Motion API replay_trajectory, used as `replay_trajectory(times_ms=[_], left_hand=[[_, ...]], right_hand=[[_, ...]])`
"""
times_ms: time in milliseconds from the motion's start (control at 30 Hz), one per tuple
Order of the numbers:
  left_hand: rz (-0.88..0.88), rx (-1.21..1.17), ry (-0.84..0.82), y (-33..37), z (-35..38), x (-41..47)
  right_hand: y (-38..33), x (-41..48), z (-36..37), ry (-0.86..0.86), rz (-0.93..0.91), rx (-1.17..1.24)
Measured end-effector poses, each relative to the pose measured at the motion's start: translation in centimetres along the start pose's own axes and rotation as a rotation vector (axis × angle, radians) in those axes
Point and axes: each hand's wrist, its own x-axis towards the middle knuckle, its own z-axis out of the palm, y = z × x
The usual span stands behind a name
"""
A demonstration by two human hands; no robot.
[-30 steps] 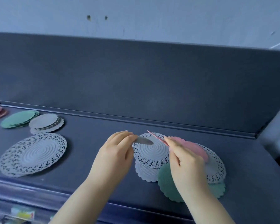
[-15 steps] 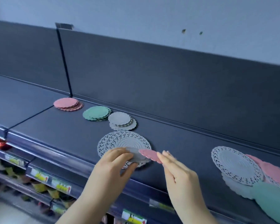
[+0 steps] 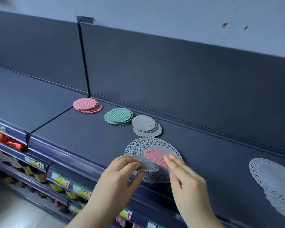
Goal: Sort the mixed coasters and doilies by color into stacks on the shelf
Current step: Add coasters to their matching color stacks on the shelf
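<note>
We see three sorted stacks in a row along the back of the dark shelf: a pink stack by the upright divider, a green stack to its right, then a grey stack just beside that; how many pieces each holds we cannot count. In front of the grey stack lies one large lace doily, flat and close to the shelf's front edge. Left of the divider the shelf is bare, and open room also lies between the doily and the mixed pile at the right edge of view, where at least two pale doilies overlap. Our left hand pinches one grey coaster between thumb and fingers, held nearly flat over the doily, its far edge pointing right. Our right hand holds one pink coaster at the fingertips, tilted slightly, its long axis running left to right, overlapping the grey coaster above the doily.
</note>
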Motion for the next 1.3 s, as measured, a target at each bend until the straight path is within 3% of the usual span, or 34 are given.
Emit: replay_trajectory(times_ms=[633, 700, 833, 900, 1167, 1300], left_hand=[[0.141, 0.095, -0.022, -7.7, 4.1, 14.1], [0.164, 0.079, -0.132, -8.3, 5.4, 16.4], [0.151, 0.223, -0.697, -9.8, 8.6, 17.5], [0.228, 0.343, -0.776, -10.9, 8.4, 17.2], [0.465, 0.238, -0.566, -19.3, 1.1, 17.7], [0.411, 0.249, -0.476, -24.3, -3.6, 17.6]], right_hand=[[4.7, 6.3, 2.8, 0.07, 0.185, -0.065], [4.0, 6.7, 3.6, 0.115, 0.239, -0.081], [2.0, 7.2, 5.8, 0.196, 0.315, -0.109], [1.1, 7.5, 6.7, 0.22, 0.322, -0.154], [-3.3, 10.0, 13.6, 0.263, 0.366, -0.249], [-5.8, 12.0, 18.4, 0.235, 0.341, -0.223]])
